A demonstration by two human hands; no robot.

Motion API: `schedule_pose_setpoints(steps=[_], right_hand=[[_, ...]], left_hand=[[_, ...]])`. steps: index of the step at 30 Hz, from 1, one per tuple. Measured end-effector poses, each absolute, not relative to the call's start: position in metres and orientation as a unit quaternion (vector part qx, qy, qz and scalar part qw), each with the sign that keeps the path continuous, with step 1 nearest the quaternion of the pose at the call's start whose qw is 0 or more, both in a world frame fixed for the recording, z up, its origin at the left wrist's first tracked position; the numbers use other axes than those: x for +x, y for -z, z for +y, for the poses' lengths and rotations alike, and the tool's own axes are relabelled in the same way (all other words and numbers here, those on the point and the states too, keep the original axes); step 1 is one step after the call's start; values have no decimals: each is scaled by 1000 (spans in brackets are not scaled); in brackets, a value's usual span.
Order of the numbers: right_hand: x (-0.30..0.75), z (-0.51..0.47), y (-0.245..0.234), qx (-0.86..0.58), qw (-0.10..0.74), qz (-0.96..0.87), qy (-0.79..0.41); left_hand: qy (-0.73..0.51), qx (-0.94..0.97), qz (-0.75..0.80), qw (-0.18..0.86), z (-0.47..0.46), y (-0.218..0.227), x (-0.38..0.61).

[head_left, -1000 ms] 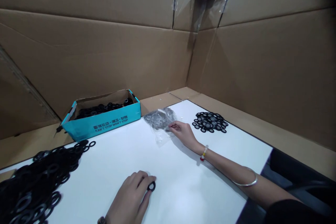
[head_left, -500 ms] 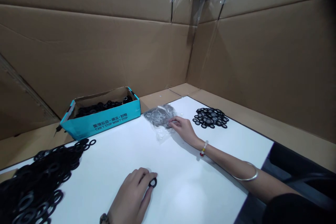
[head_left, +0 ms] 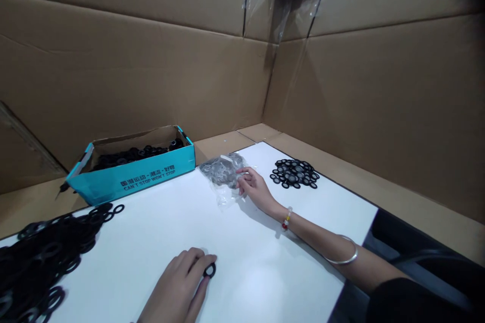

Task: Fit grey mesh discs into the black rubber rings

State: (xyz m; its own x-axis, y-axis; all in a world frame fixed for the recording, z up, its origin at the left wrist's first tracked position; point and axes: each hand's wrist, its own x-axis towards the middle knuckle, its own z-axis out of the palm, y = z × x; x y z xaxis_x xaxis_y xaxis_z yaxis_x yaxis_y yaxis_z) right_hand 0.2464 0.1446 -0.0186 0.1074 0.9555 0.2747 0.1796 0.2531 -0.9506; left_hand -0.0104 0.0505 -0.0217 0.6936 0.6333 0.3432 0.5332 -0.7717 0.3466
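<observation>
My left hand (head_left: 181,282) pinches a black ring (head_left: 209,270) between thumb and fingers, just over the white tabletop. My right hand (head_left: 253,187) reaches far forward to a clear plastic bag (head_left: 224,193) filled with grey, thin pieces. Its thumb and index finger are closed at the bag's right edge; what they hold is too small to make out. To the right of that hand lies a pile of black rings with grey centres (head_left: 294,172). A large heap of black rings (head_left: 53,247) spreads over the left side of the table.
A turquoise cardboard box (head_left: 140,176) of black parts stands at the back left. Brown cardboard walls (head_left: 151,70) enclose the table behind and to the right. The white tabletop (head_left: 151,232) has a dark edge.
The view has shifted slightly, so things sit further left. My right hand's fingers have curled closer together at the bag. My left hand still holds the black ring.
</observation>
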Motion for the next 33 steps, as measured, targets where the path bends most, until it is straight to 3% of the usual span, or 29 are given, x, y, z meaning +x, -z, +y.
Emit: schedule_pose_setpoints(steps=[9,20,25,29,33], right_hand=[[237,126,-3,-454,554,-534,-450],[227,103,-9,-409,565,-583,-417],[216,94,-8,-388,516,-604,-467],[198,80,-4,-364,440,-645,-508],[184,68,1,-371,390,-599,-593]], left_hand=[[-213,917,321,101,51,20,-10],[-216,910,326,136,52,21,-11],[-242,853,374,272,51,15,-11],[-316,699,492,412,55,12,-11],[-373,578,500,526,57,12,-10]])
